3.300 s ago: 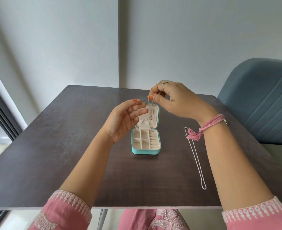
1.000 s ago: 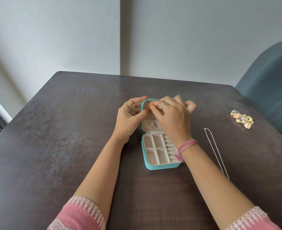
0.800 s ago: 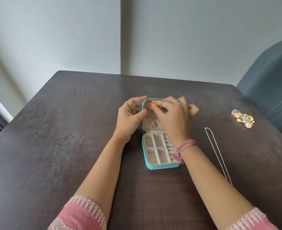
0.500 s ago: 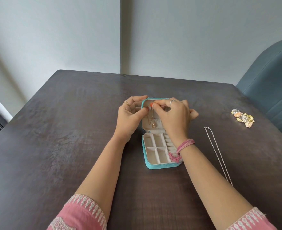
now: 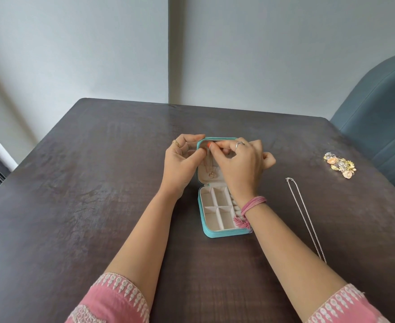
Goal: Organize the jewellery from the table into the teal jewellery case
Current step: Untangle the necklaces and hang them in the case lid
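The teal jewellery case (image 5: pixel 207 231) lies open in the middle of the dark table, lid raised at the far side, cream compartments showing. A thin rose-gold necklace with a small round pendant (image 5: pixel 211 175) hangs down the inside of the lid. My right hand (image 5: pixel 240 166) pinches the top of its chain at the lid's upper edge. My left hand (image 5: pixel 182 164) grips the lid's left side, thumb beside the chain. A long silver chain (image 5: pixel 305 217) lies straight on the table to the right. A small heap of gold and shell-like pieces (image 5: pixel 340 164) sits at the far right.
The dark wooden table (image 5: pixel 75 206) ends near a grey wall at the back. A blue-grey upholstered chair (image 5: pixel 382 127) stands at the table's right side. A pink thread bracelet on my right wrist hangs over the case's compartments.
Both hands came down from holding the necklace in the air to the case lid. In the last second the right fingers shifted slightly up along the lid's top edge; the pendant stays hanging.
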Motion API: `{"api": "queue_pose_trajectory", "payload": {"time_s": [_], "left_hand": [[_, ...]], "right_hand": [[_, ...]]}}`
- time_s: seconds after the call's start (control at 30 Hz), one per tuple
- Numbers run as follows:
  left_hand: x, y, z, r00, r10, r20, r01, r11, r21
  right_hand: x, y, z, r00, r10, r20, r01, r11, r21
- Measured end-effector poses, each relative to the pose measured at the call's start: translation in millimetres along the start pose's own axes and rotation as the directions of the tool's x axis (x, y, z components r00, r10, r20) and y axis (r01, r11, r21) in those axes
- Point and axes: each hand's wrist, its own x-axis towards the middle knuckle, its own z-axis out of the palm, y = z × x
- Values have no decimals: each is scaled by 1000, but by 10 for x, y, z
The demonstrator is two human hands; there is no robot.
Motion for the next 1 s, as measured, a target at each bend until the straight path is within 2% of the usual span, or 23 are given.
{"api": "queue_pose_trajectory", "payload": {"time_s": [0.13, 0.33, 0.8, 1.0], "left_hand": [[-4, -16, -23, 1000, -21, 21, 21, 1000, -16], [3, -36, -4, 1000, -2, -22, 2, 1000, 0], [4, -3, -6, 998, -47, -44, 49, 998, 36], [19, 8, -9, 996, -66, -64, 71, 995, 70]], "right_hand": [[25, 25, 7, 999, -31, 20, 31, 999, -21], [50, 39, -10, 997, -63, 38, 64, 997, -40], [59, 10, -86, 992, 36, 124, -26, 996, -82], [28, 2, -93, 991, 60, 122, -55, 997, -47]]}}
